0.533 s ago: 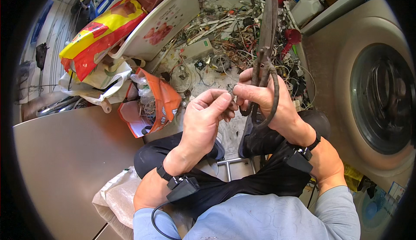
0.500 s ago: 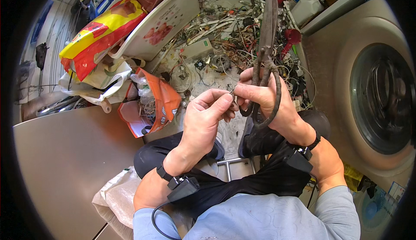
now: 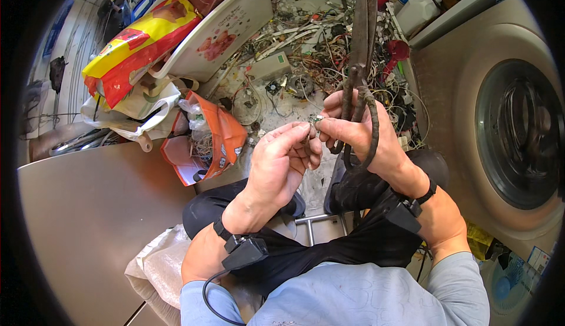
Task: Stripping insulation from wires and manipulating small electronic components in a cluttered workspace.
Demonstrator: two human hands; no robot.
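Large, dark, worn scissors hang in my right hand, blades pointing away from me and handle loops around the fingers and palm. My right thumb and forefinger also pinch a tiny pale, metallic-looking piece, too small to name. Close beside it, my left hand is closed, thumb pressed to the fingertips. What those fingers grip, if anything, is hidden. Both hands meet above my knees, over a floor littered with wires and small electronic scraps.
To the left stand an orange bag with wire inside, a white tub and a yellow-red bag. A front-loading washing machine is at my right. A grey box and a red scoop lie among the scraps.
My left fingertips have shifted slightly and its fingers have curled differently. The tiny piece now shows above the right thumb tip. The scissors have swung slightly to the left.
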